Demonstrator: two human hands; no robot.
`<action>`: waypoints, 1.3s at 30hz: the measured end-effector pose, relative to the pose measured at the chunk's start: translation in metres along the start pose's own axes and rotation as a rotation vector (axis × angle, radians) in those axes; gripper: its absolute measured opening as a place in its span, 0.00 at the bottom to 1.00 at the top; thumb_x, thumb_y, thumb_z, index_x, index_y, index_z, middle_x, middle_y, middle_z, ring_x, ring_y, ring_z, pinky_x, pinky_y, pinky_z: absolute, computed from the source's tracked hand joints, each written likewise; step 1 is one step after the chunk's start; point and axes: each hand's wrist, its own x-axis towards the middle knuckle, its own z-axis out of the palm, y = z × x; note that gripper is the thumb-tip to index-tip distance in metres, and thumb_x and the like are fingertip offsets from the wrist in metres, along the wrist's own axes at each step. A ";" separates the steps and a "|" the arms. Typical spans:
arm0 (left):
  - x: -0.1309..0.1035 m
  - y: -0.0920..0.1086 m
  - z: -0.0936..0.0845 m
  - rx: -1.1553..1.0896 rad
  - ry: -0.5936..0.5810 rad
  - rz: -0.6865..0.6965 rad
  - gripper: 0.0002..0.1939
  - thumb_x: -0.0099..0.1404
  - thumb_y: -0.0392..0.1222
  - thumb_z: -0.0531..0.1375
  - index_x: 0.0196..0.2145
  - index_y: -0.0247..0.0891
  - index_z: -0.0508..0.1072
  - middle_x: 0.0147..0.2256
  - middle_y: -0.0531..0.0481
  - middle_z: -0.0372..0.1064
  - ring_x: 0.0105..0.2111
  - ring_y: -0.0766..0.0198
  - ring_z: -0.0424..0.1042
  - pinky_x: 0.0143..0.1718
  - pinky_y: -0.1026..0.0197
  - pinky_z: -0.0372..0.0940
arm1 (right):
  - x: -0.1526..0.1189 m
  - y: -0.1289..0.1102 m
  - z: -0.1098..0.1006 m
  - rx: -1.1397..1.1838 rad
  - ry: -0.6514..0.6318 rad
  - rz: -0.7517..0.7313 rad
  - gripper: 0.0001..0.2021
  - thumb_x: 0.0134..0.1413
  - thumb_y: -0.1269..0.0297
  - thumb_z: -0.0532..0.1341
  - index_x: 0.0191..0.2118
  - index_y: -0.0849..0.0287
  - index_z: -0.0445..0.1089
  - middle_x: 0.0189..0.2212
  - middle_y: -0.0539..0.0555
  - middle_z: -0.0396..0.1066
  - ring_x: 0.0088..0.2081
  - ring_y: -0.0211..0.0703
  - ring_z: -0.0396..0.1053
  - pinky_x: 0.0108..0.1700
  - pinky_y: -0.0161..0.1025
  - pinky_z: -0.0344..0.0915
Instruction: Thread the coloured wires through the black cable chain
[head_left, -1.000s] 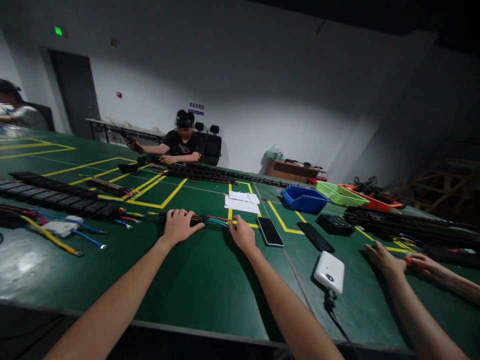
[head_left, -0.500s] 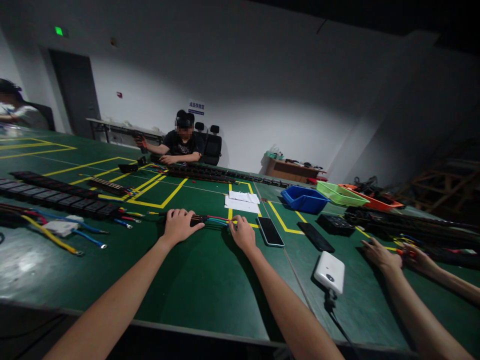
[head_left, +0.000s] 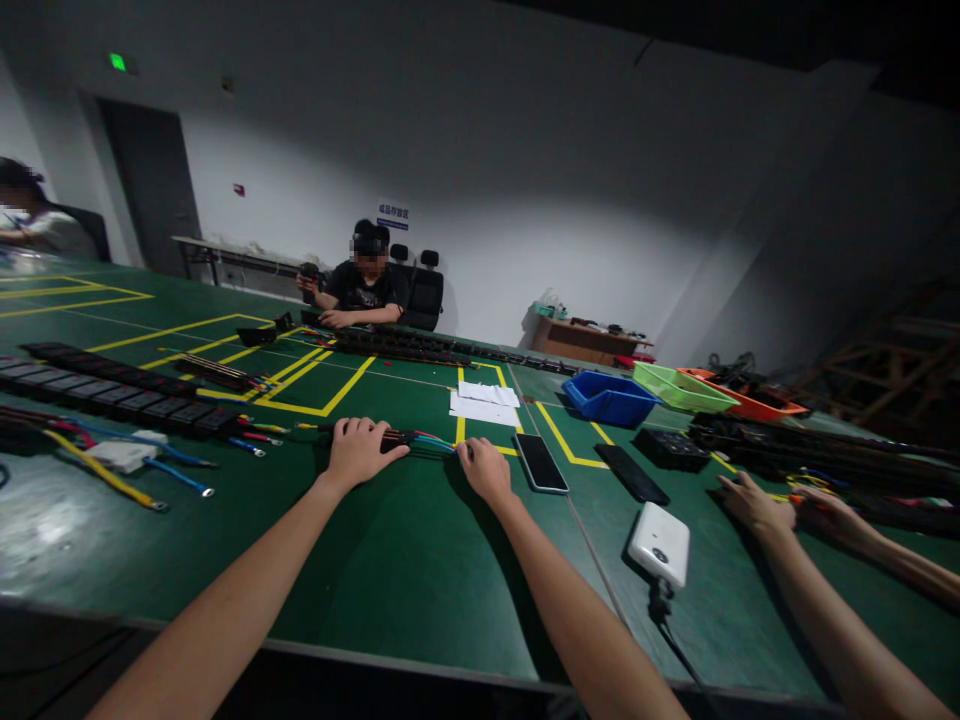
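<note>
Green table [head_left: 390, 590]: 2 hands [head_left: 358, 455] touch 1 wire bundle [head_left: 431, 441].

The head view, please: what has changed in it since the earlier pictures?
The red wire now dips towards the right hand. The far person's dark tool has swung rightward in view; the neighbour's nearer hand and orange tool have shifted slightly left. The left hand stays on the cable bundle.
</note>
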 end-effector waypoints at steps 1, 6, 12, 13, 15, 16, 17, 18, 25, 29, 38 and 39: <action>0.000 0.000 0.000 -0.010 0.002 0.000 0.37 0.64 0.74 0.48 0.46 0.40 0.76 0.44 0.36 0.72 0.47 0.43 0.67 0.54 0.43 0.49 | 0.000 0.000 0.000 0.010 0.004 -0.004 0.17 0.73 0.53 0.48 0.43 0.55 0.71 0.42 0.54 0.72 0.42 0.42 0.72 0.38 0.35 0.60; 0.000 0.000 0.000 -0.033 0.001 -0.011 0.36 0.63 0.74 0.49 0.46 0.40 0.76 0.44 0.36 0.73 0.48 0.43 0.67 0.54 0.43 0.50 | -0.001 -0.001 -0.002 0.080 0.034 0.021 0.15 0.72 0.52 0.48 0.52 0.55 0.65 0.47 0.56 0.72 0.41 0.42 0.72 0.37 0.36 0.60; 0.001 0.000 -0.001 0.001 -0.011 0.003 0.37 0.64 0.75 0.47 0.46 0.40 0.76 0.44 0.36 0.73 0.47 0.44 0.67 0.54 0.43 0.51 | -0.002 -0.001 -0.002 0.115 0.029 0.020 0.15 0.72 0.52 0.48 0.51 0.55 0.64 0.47 0.56 0.72 0.40 0.42 0.72 0.34 0.36 0.60; 0.001 0.000 -0.002 -0.003 -0.011 0.003 0.37 0.64 0.74 0.47 0.46 0.40 0.76 0.44 0.36 0.73 0.47 0.44 0.67 0.54 0.43 0.51 | -0.002 -0.001 -0.002 0.116 0.031 0.017 0.15 0.72 0.52 0.48 0.51 0.55 0.63 0.48 0.56 0.72 0.40 0.42 0.72 0.34 0.36 0.60; 0.000 0.000 -0.001 -0.009 -0.005 0.000 0.37 0.63 0.74 0.48 0.46 0.40 0.76 0.44 0.36 0.73 0.47 0.43 0.67 0.54 0.43 0.50 | -0.002 -0.002 -0.002 0.101 0.036 0.024 0.15 0.72 0.52 0.48 0.52 0.55 0.63 0.48 0.56 0.72 0.40 0.43 0.73 0.35 0.36 0.60; 0.000 0.001 0.000 -0.009 0.003 -0.004 0.37 0.63 0.74 0.48 0.46 0.40 0.76 0.44 0.35 0.73 0.47 0.43 0.67 0.54 0.43 0.50 | -0.002 -0.002 -0.002 0.086 0.035 0.032 0.15 0.72 0.52 0.48 0.52 0.55 0.64 0.48 0.56 0.72 0.42 0.43 0.73 0.36 0.36 0.61; -0.001 0.001 0.000 -0.007 0.010 -0.008 0.37 0.63 0.74 0.49 0.45 0.40 0.76 0.44 0.35 0.73 0.48 0.42 0.67 0.54 0.43 0.50 | -0.002 -0.002 -0.002 0.069 0.033 0.041 0.15 0.72 0.52 0.48 0.52 0.55 0.64 0.48 0.56 0.72 0.43 0.43 0.73 0.38 0.37 0.61; -0.001 0.001 0.001 -0.006 0.017 -0.013 0.37 0.63 0.74 0.49 0.45 0.40 0.76 0.44 0.35 0.73 0.48 0.42 0.66 0.54 0.43 0.50 | -0.002 -0.003 -0.002 0.053 0.029 0.051 0.15 0.72 0.52 0.48 0.52 0.55 0.64 0.48 0.56 0.72 0.44 0.44 0.73 0.39 0.37 0.61; 0.000 0.001 0.000 -0.019 0.005 -0.020 0.36 0.63 0.75 0.49 0.46 0.42 0.76 0.44 0.36 0.73 0.48 0.43 0.67 0.55 0.43 0.50 | -0.002 -0.003 -0.004 0.064 0.009 0.048 0.15 0.72 0.53 0.47 0.50 0.55 0.65 0.48 0.56 0.73 0.44 0.44 0.73 0.38 0.36 0.60; 0.000 0.001 -0.001 -0.030 0.009 -0.013 0.36 0.63 0.75 0.49 0.46 0.41 0.76 0.44 0.36 0.73 0.48 0.43 0.67 0.54 0.43 0.50 | -0.002 -0.003 -0.004 0.094 0.007 0.035 0.15 0.72 0.53 0.47 0.50 0.55 0.65 0.47 0.56 0.74 0.42 0.43 0.73 0.36 0.36 0.59; 0.001 0.000 0.000 0.003 0.004 0.008 0.37 0.64 0.74 0.48 0.46 0.39 0.76 0.44 0.35 0.72 0.47 0.43 0.67 0.53 0.43 0.50 | -0.002 -0.002 -0.004 0.093 0.004 0.024 0.15 0.72 0.53 0.48 0.48 0.55 0.65 0.45 0.55 0.76 0.39 0.43 0.73 0.33 0.35 0.57; 0.001 0.000 0.000 0.000 0.002 0.008 0.37 0.64 0.74 0.48 0.46 0.39 0.76 0.44 0.35 0.72 0.47 0.43 0.67 0.53 0.43 0.50 | -0.002 -0.002 -0.004 0.096 0.005 0.021 0.14 0.72 0.53 0.48 0.48 0.55 0.65 0.44 0.55 0.76 0.39 0.43 0.73 0.33 0.35 0.57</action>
